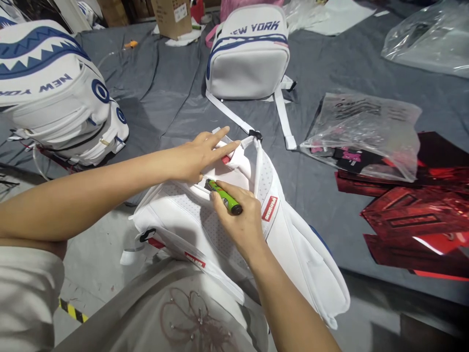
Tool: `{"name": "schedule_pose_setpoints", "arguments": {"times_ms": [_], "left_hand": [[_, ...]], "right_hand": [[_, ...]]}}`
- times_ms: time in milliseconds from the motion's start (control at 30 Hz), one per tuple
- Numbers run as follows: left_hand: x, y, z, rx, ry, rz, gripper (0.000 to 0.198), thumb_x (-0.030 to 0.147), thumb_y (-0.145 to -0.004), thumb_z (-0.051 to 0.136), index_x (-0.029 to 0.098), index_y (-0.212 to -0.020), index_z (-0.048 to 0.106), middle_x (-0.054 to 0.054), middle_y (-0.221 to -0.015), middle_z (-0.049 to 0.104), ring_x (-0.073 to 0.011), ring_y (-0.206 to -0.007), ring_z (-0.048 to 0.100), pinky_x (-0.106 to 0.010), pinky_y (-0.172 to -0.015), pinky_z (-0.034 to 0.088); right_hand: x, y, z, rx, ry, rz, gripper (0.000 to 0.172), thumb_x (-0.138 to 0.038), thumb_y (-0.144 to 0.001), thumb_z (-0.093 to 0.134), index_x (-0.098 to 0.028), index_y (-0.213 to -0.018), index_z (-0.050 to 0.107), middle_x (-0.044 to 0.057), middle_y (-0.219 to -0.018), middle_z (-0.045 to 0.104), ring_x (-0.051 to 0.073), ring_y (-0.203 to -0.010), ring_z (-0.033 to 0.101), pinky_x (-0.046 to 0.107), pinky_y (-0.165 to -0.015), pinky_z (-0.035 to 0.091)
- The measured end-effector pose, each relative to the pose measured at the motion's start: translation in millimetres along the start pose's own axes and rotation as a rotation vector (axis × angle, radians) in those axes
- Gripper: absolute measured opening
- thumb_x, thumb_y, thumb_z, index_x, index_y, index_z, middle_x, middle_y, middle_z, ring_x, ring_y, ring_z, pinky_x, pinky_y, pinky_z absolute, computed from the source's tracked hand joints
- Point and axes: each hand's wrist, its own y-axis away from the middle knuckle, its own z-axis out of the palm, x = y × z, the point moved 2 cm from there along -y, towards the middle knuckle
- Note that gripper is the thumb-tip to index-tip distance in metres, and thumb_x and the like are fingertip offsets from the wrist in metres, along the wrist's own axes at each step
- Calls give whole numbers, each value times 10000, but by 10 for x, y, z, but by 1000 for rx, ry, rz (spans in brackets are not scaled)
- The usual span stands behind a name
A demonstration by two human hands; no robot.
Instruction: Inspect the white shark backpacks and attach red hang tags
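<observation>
A white backpack (304, 244) with red labels on its straps lies across the table's near edge and the person's lap. My right hand (238, 215) is closed around a green marker (227, 198), its tip end pointing up and left toward the top of the backpack. Just above and left, my left hand (200, 155) rests on the backpack's top part near a red tag (226, 159), fingers spread. The spot under the marker's tip is too small to make out.
A small white bag (249, 71) with loose straps stands behind the backpack. Stacked white backpacks (54, 93) are at the left. On the right lie a clear plastic bag (366, 122) and red packaging sheets (410, 215). A cardboard box (171, 18) stands at the back.
</observation>
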Motion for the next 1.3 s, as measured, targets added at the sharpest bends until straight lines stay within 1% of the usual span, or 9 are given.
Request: {"name": "schedule_pose_setpoints", "arguments": {"times_ms": [133,233,367,500,767,933,1067,1167,1300], "left_hand": [[-37,-12,72,34,9,-34,1154,195,-742,696,336,-1551,-115,-142,-1648,-130,-367,-1485,141,-457,-1048,416],[-65,5,115,78,23,-90,1157,223,-763,684,336,-1540,-165,-143,-1639,-175,-397,-1490,141,-454,-1040,417],[-63,25,136,58,21,-140,1158,241,-784,665,322,-1525,-221,-175,-1627,-195,-378,-1407,355,-416,-1011,444],[-45,9,134,48,-13,-171,1129,213,-795,645,343,-1528,-204,-175,-1646,-88,-335,-1299,489,-390,-959,477],[-136,-62,209,53,0,-144,1114,213,-798,616,325,-1524,-221,-175,-1646,-33,-323,-1313,477,-381,-976,475],[-152,-76,158,31,40,-117,1089,207,-803,594,339,-1525,-210,-160,-1645,34,-301,-1307,491,-370,-978,482],[-129,-89,92,-15,52,-144,1062,214,-805,616,325,-1547,-136,-179,-1630,90,-302,-1279,520,-361,-947,499],[-117,-101,74,-48,48,-169,1063,227,-809,627,330,-1547,-131,-184,-1634,56,-304,-1270,529,-353,-931,507],[-118,-103,79,-71,27,-164,1075,233,-825,600,331,-1526,-210,-182,-1640,21,-306,-1289,512,-362,-945,502]], "right_hand": [[9,0,-8,8,5,9,221,-283,-867,645,-207,-1059,725,59,-1030,762,248,-961,710,439,-886,529],[9,0,-25,11,22,22,217,-283,-876,634,-214,-1063,719,61,-1033,759,248,-962,708,435,-875,539],[-8,7,-55,2,61,-6,221,-273,-890,623,-191,-1077,707,76,-1026,756,245,-935,709,428,-856,544],[-41,26,-94,-5,74,-9,214,-247,-894,621,-187,-1083,700,75,-1037,752,232,-949,704,407,-850,542],[-54,-65,-55,-107,19,70,202,-293,-883,628,-225,-1048,724,41,-1022,765,243,-939,710,444,-874,522],[-39,-94,38,-23,123,69,214,-267,-872,609,-211,-1044,725,64,-998,766,255,-920,714,444,-857,512],[-25,-125,129,-36,47,58,196,-221,-837,625,-219,-999,735,48,-971,773,243,-880,725,438,-859,504],[-2,-133,137,-25,76,51,207,-227,-843,618,-208,-1016,730,64,-987,769,251,-897,721,438,-854,498],[14,-122,104,-24,97,29,207,-230,-852,613,-199,-1025,724,69,-989,767,249,-898,718,435,-857,489]]}}
